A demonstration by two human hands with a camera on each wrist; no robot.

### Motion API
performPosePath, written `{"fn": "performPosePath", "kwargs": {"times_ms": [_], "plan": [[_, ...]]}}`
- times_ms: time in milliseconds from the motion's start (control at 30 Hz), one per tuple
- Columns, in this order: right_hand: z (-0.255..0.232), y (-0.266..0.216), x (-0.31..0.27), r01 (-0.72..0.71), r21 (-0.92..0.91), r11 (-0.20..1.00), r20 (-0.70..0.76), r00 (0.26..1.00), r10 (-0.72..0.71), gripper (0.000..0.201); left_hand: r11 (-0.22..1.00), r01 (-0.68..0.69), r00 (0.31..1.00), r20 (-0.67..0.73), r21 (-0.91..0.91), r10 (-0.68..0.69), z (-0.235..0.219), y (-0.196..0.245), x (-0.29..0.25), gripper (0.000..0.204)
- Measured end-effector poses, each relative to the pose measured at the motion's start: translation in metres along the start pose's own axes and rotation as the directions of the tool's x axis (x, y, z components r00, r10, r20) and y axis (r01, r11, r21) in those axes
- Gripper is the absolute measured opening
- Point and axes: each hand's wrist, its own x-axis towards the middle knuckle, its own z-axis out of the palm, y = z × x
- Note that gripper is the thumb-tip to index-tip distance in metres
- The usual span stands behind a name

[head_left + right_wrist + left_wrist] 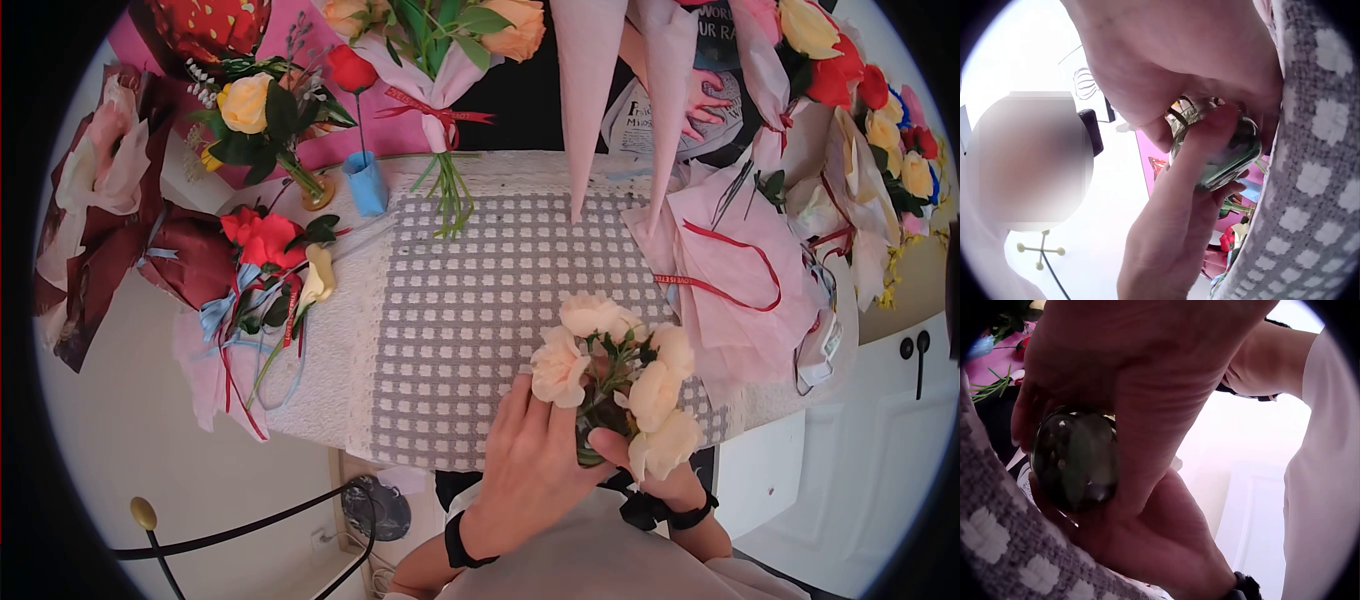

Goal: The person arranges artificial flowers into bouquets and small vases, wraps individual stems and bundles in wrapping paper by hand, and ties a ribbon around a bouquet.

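Note:
A bunch of pale peach flowers (655,395) stands in a small clear glass vase (1235,153) at the near edge of the cloth. My left hand (525,470) grips the vase from the left, thumb across the glass in the right wrist view. On the other side my right hand (680,490) holds it too, fingers curled near the neck. In the left wrist view the vase's round base (1075,459) faces the camera, tilted up between both hands. Flowers and hands hide most of the glass in the head view.
A grey-and-white checked cloth (450,350) covers the table. Pink wrapping paper (730,300) with red ribbon lies right. Red flowers (265,240), a blue cup (365,185) and a wrapped bouquet (440,110) stand left and behind. Another person's hand (705,105) shows across the table.

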Motion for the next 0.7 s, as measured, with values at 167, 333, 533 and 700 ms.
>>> {"fn": "performPosePath", "kwargs": {"times_ms": [167,333,533,700], "plan": [[0.003,0.03,-0.002,-0.015,0.22,0.975,-0.078,0.996,0.033,0.059,0.995,0.029,0.999,0.018,-0.097,-0.028,0.001,-0.002,0.0,0.079],[0.002,0.062,-0.011,-0.05,0.305,0.951,-0.19,0.975,0.112,0.082,0.993,0.018,0.999,0.045,-0.117,-0.012,0.003,-0.011,-0.001,0.072],[-0.008,0.034,0.0,0.022,-0.342,0.939,-0.286,0.95,-0.127,0.082,0.989,0.036,0.995,0.099,-0.14,-0.022,-0.001,-0.019,0.004,0.07],[-0.017,0.02,0.009,0.09,-0.299,0.95,-0.162,0.976,-0.144,0.061,0.969,0.038,0.997,0.077,-0.245,-0.02,0.0,-0.03,0.004,0.071]]}}
